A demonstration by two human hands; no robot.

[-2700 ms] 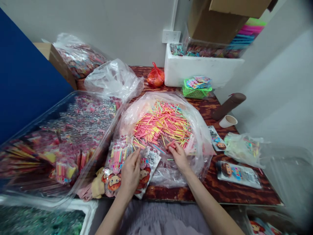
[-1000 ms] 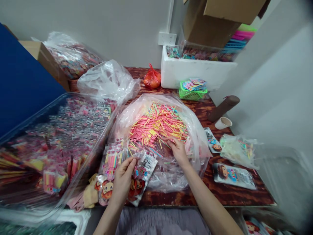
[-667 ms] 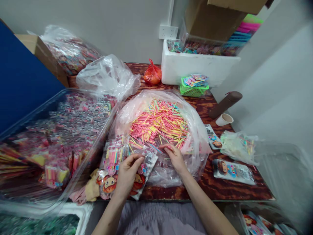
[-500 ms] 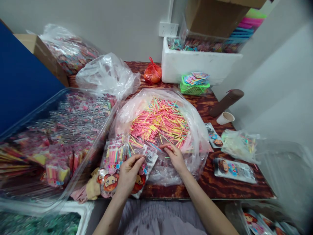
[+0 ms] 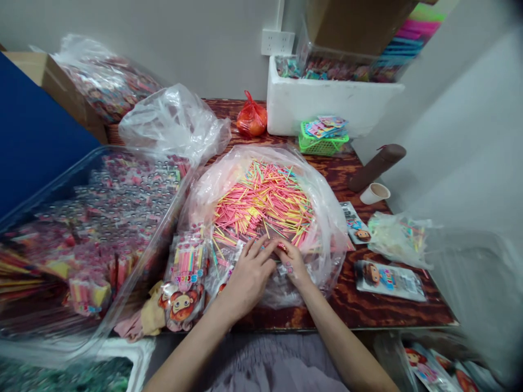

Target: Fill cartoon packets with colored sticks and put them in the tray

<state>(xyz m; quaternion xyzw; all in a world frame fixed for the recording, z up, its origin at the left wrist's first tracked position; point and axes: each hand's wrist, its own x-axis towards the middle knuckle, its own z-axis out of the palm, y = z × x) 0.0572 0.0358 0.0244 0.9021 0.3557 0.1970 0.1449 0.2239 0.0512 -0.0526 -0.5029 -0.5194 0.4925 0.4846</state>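
Note:
My left hand [image 5: 250,279] reaches across to the right hand, its fingers bent and their tips meeting the other fingertips; what they grip is hidden. My right hand [image 5: 295,268] is closed round a small bundle of thin sticks [image 5: 289,267], with pinkish ends showing at the fingers and palm. Both hands are over the near side of a pile of pink, yellow and green sticks [image 5: 265,198] in an opened clear plastic bag [image 5: 330,218]. Left of them lie filled stick packets [image 5: 187,267] with a cartoon character. Another printed packet is partly covered by my left hand.
A clear bin [image 5: 153,245] of filled packets stands left. At right are a flat packet [image 5: 390,280], a bag of sticks [image 5: 398,238], a paper cup [image 5: 375,193] and a brown bottle [image 5: 378,166]. Behind are a green basket [image 5: 322,145] and white foam box [image 5: 330,106].
My left hand has left the printed packet and moved right to meet my right hand. My right hand stays at nearly the same place. The view has shifted slightly.

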